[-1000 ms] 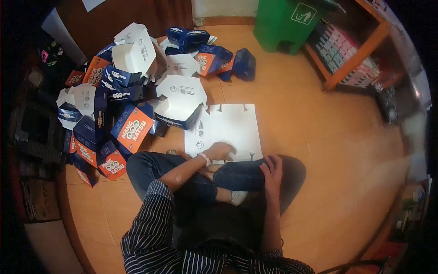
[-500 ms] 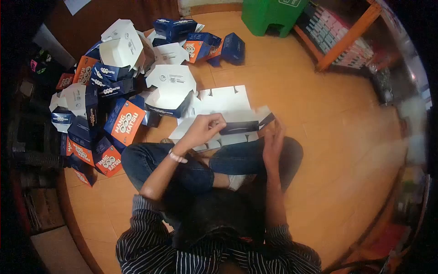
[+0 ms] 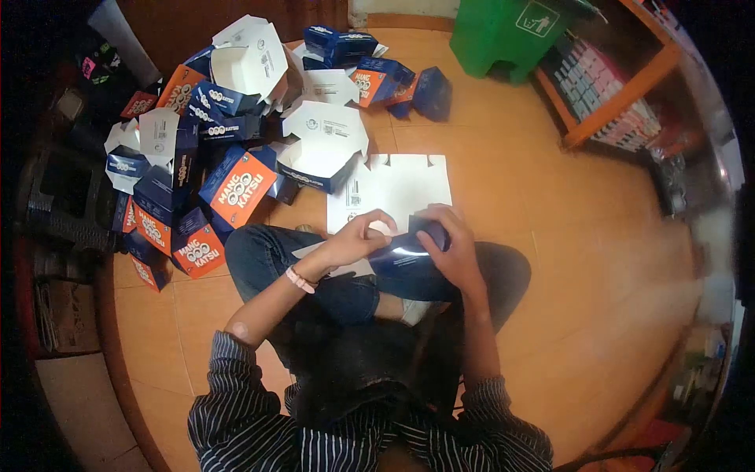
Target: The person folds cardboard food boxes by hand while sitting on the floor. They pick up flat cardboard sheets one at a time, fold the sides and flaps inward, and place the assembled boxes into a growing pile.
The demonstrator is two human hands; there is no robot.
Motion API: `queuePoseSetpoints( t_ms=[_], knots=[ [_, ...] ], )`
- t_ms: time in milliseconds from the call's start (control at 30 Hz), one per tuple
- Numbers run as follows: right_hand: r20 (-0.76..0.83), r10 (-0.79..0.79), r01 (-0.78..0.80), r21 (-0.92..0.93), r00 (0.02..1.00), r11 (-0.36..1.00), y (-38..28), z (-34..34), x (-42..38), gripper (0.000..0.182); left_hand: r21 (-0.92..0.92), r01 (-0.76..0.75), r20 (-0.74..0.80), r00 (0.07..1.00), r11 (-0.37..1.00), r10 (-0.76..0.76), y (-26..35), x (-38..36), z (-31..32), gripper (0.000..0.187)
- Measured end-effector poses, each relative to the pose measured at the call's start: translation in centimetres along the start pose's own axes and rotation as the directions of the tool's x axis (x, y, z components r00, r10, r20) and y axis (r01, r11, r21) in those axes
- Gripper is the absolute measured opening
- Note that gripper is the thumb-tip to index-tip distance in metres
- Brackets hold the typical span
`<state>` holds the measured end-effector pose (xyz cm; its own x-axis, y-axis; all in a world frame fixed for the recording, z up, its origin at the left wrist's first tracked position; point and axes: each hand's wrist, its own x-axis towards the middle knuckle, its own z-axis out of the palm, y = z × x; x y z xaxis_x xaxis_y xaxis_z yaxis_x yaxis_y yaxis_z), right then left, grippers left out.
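A partly folded food box [image 3: 403, 250], dark blue outside with a bright shine along one side, is between my hands above my crossed legs. My left hand [image 3: 355, 238] is closed at its left edge, thumb and forefinger curled around the wall. At the right end, my right hand [image 3: 451, 250] grips a folded corner, thumb on the near side. Fingers cover part of the box. Just beyond lies a flat white box blank [image 3: 401, 185] with small dark notches and print on its left side.
A heap of folded orange and blue boxes [image 3: 236, 187] stands at the left, with an open white-lined box [image 3: 324, 130] nearest the blank. Behind are a green bin [image 3: 503, 39] and an orange-framed shelf [image 3: 621, 102]. Tiled floor [image 3: 598, 299] extends right.
The right hand has moved inward and closed over the box's right corner. The box has tilted, and its blue outside now faces up more. The camera view has shifted slightly.
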<state>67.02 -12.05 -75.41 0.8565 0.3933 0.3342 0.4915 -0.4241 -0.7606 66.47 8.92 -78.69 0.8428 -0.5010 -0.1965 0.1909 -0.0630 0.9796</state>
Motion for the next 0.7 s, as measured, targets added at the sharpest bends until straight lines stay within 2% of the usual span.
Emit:
queuePoseSetpoints(
  t_ms=[33,133,167,233,267,333,367,433,467,533,600,667,700],
  knots=[
    [0.005,-0.022,0.022,0.004,1.000,1.000,-0.1,0.1,-0.1,0.028,-0.093,0.019,-0.021,1.000,0.995,-0.021,0.2,-0.2,0.2,0.028],
    [0.101,0.005,-0.015,0.099,0.995,0.995,-0.8,0.1,-0.2,0.031,-0.125,-0.002,-0.040,0.999,0.992,-0.003,0.2,-0.3,0.6,0.034],
    [0.101,0.002,-0.012,0.096,0.995,0.995,-0.7,0.1,-0.2,0.031,-0.125,-0.007,-0.040,0.999,0.992,0.002,0.1,-0.2,0.6,0.034],
    [0.230,0.025,-0.027,0.005,0.973,1.000,-0.3,0.3,-0.5,0.033,-0.061,-0.057,-0.008,0.998,0.996,0.057,-0.2,-0.3,0.8,0.031],
    [0.229,0.024,-0.025,0.002,0.973,1.000,-0.1,0.4,-0.6,0.033,-0.061,-0.061,-0.007,0.998,0.996,0.060,0.0,-0.3,1.0,0.031],
    [0.165,0.084,-0.076,-0.051,0.983,0.996,0.3,0.5,-0.7,0.028,0.153,-0.166,-0.074,0.981,0.974,0.179,0.8,-0.4,1.3,0.033],
    [0.168,0.078,-0.070,-0.053,0.983,0.996,0.6,0.8,-0.9,0.028,0.152,-0.170,-0.079,0.980,0.974,0.184,0.9,-0.5,1.3,0.033],
    [0.140,0.065,-0.059,-0.045,0.988,0.997,1.0,1.5,-1.7,0.020,0.289,-0.112,-0.101,0.984,0.951,0.147,1.3,-0.6,1.0,0.034],
    [0.146,0.050,-0.043,-0.046,0.988,0.998,1.1,1.8,-2.1,0.020,0.292,-0.118,-0.114,0.981,0.949,0.157,1.5,-0.6,1.0,0.034],
    [0.143,0.073,-0.067,-0.045,0.987,0.997,1.0,2.3,-3.1,0.014,0.349,-0.191,-0.045,0.974,0.917,0.220,1.9,-1.2,1.4,0.035],
    [0.131,0.086,-0.086,-0.005,0.988,0.996,1.1,2.2,-3.1,0.012,0.559,-0.235,-0.023,0.954,0.795,0.298,2.8,-1.7,1.8,0.034],
    [-0.092,0.189,-0.181,0.091,0.978,0.979,1.7,2.4,-3.3,0.012,0.816,-0.222,-0.091,0.863,0.534,0.496,4.4,-2.8,2.4,0.028],
    [-0.194,0.207,-0.188,0.111,0.959,0.976,1.8,2.3,-3.2,0.014,0.815,-0.223,-0.091,0.862,0.534,0.499,4.6,-3.6,3.0,0.028]
  ],
)
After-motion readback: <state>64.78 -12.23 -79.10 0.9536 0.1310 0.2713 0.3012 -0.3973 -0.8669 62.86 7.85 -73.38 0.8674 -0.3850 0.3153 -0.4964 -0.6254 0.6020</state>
